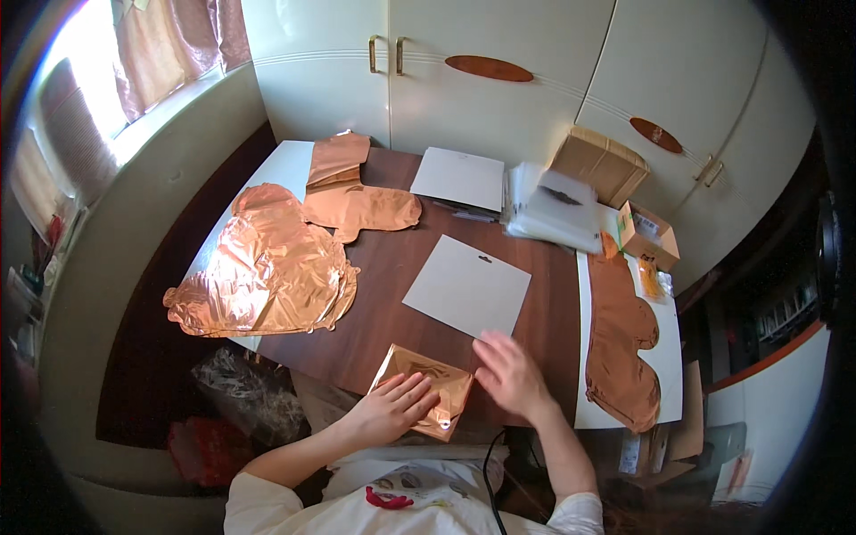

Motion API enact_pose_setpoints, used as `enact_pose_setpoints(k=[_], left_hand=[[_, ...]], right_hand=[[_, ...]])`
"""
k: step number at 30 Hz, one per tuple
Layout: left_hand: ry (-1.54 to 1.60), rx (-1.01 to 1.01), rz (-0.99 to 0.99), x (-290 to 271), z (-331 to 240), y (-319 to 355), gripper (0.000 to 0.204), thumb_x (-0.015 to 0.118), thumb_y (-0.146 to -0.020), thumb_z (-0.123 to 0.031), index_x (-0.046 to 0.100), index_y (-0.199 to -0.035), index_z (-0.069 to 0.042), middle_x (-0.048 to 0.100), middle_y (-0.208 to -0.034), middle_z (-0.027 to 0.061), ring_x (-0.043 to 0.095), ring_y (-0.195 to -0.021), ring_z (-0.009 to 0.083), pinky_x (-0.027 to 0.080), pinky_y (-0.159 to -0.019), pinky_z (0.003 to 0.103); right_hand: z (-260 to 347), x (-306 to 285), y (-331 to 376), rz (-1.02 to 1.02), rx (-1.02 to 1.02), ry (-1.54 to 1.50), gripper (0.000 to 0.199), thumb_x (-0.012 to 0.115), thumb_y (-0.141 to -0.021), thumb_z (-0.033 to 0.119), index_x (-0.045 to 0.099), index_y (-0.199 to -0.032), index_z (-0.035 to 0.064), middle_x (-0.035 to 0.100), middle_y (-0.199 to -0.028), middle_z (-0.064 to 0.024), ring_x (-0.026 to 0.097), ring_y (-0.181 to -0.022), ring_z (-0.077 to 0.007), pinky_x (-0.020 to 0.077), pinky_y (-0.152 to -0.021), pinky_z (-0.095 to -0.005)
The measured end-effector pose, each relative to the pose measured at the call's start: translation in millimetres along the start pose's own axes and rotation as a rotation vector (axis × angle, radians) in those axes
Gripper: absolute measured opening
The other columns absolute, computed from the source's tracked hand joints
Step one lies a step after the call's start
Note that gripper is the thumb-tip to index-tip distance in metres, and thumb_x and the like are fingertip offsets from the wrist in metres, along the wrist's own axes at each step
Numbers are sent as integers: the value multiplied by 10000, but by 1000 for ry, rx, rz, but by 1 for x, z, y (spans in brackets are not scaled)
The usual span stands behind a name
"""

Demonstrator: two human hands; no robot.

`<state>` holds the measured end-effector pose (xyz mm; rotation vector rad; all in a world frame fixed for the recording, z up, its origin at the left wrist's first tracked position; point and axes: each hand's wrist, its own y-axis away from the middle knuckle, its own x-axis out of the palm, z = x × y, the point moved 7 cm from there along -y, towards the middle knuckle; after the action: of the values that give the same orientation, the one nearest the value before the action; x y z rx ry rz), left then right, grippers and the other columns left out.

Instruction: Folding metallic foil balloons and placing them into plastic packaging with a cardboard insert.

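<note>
Left hand (pixel 395 406) lies flat, palm down, fingers spread on a folded copper foil piece (pixel 426 389) at the near counter edge; pressing it, not gripping. Right hand (pixel 510 374) is open, fingers extended, just right of the foil piece, blurred; cannot tell if it touches the foil or the counter (pixel 383 267).

Just beyond the right hand: a white card sheet (pixel 467 286) lying flat, nothing between it and the fingertips. Far left of the left hand: a big crumpled copper foil balloon (pixel 263 272), hanging partly over the counter edge. Beyond that, a second flattened copper foil shape (pixel 352 196). Well past the card: another white sheet (pixel 459 177), then a stack of clear plastic sleeves (pixel 557 209).

Right of the right hand: a long copper foil piece (pixel 620 339) on a white strip. Further out, a small open cardboard box (pixel 649 234), contents unclear, and a closed cardboard box (pixel 599 162).

Counter is dark wood. Cream cupboard doors (pixel 481 89) behind, window with pink curtain (pixel 169 45) far left.
</note>
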<state>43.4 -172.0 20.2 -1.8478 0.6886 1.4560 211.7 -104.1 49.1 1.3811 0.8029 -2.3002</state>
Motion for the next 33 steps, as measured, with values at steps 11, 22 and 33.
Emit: enact_pose_setpoints(k=[11, 22, 33], left_hand=[[2262, -942, -759, 10, 65, 14, 369, 419, -956, -277, 409, -1244, -48, 534, -1160, 117, 555, -1039, 278, 466, -892, 454], [2359, -1125, -368, 46, 45, -48, 471, 318, -967, -374, 353, -1321, -65, 435, -1320, 127, 445, -1200, 299, 367, -998, 463], [2359, -1118, -281, 49, 41, -59, 455, 287, -976, -338, 337, -1321, -46, 447, -1300, 147, 465, -1182, 301, 366, -1007, 466]], right_hand=[[62, 22, 25, 192, -151, -3, 496, 606, -822, 299, 530, -1154, -61, 552, -1168, -192, 519, -1090, -284, 401, -953, -372], [-12, 3, 35, 99, 87, 115, 351, 585, -844, 242, 584, -1138, 49, 554, -1215, -87, 484, -1171, -223, 341, -1012, -426], [-46, 12, -48, 385, -179, 122, 898, 665, -673, 551, 329, -1376, 103, 314, -1436, -85, 255, -1339, -264, 259, -1052, -413]])
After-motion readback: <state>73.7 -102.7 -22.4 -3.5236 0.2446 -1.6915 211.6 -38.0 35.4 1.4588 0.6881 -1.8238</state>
